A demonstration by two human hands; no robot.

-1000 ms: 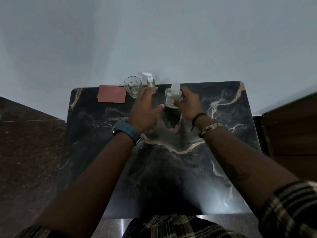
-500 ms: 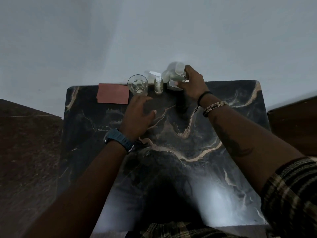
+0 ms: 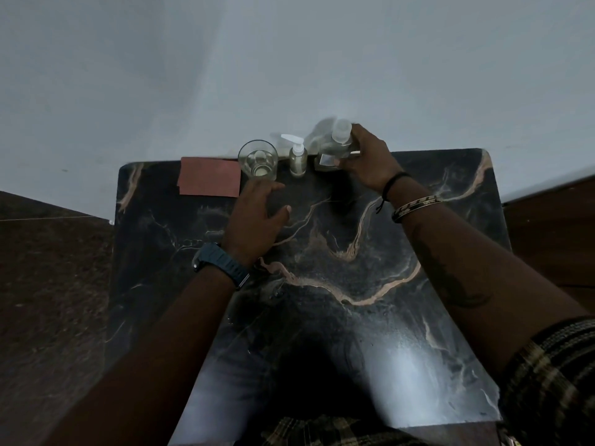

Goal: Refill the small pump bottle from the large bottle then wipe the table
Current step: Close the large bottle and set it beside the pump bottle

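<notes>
The large clear bottle (image 3: 333, 146) stands upright at the far edge of the black marble table (image 3: 338, 317), against the wall. My right hand (image 3: 367, 162) is wrapped around its right side. Just left of it stands the small pump bottle (image 3: 297, 160) with a white pump head, untouched. My left hand (image 3: 257, 217) hovers over the table in front of the glass, fingers apart, holding nothing. A reddish cloth (image 3: 211, 181) lies flat at the far left of the table.
A clear drinking glass (image 3: 258, 160) stands between the cloth and the pump bottle. A pale wall rises right behind the table's far edge. Dark floor lies to the left, and brown wooden furniture (image 3: 553, 226) stands to the right.
My right hand carried the large bottle from mid-table back to the far edge beside the pump bottle. My left hand let go of the pump bottle and drew back toward me.
</notes>
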